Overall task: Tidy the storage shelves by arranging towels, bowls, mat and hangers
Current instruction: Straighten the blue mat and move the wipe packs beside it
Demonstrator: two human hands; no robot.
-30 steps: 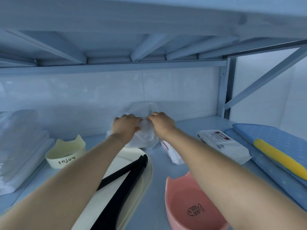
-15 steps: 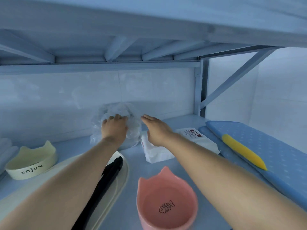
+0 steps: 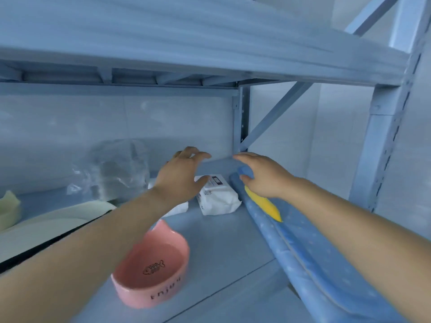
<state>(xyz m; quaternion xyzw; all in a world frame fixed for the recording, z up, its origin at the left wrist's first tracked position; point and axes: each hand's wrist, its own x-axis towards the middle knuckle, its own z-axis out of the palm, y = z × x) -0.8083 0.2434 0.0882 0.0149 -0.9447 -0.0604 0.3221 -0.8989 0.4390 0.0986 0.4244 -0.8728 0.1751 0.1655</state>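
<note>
My left hand (image 3: 180, 173) hovers open over a white wrapped pack (image 3: 218, 197) at the back of the shelf, holding nothing. My right hand (image 3: 262, 174) is open above the far end of a blue dotted mat (image 3: 326, 264) with a yellow patch (image 3: 264, 206). A pink cat-ear bowl (image 3: 151, 266) with a fish drawing stands near the front. A clear plastic bag (image 3: 116, 170) leans against the back wall. A cream tray (image 3: 46, 227) at the left carries a black hanger (image 3: 30, 254), mostly hidden by my left forearm.
A cream cat-ear bowl (image 3: 8, 209) shows at the far left edge. The upper shelf (image 3: 186, 38) hangs low overhead. A metal upright (image 3: 382, 148) and a diagonal brace (image 3: 275, 113) close the right side. A second white pack (image 3: 177, 208) lies under my left wrist.
Both hands let go of the clear bag and moved right, over the white pack and the mat's end. The view swung right, so the towels left the frame.
</note>
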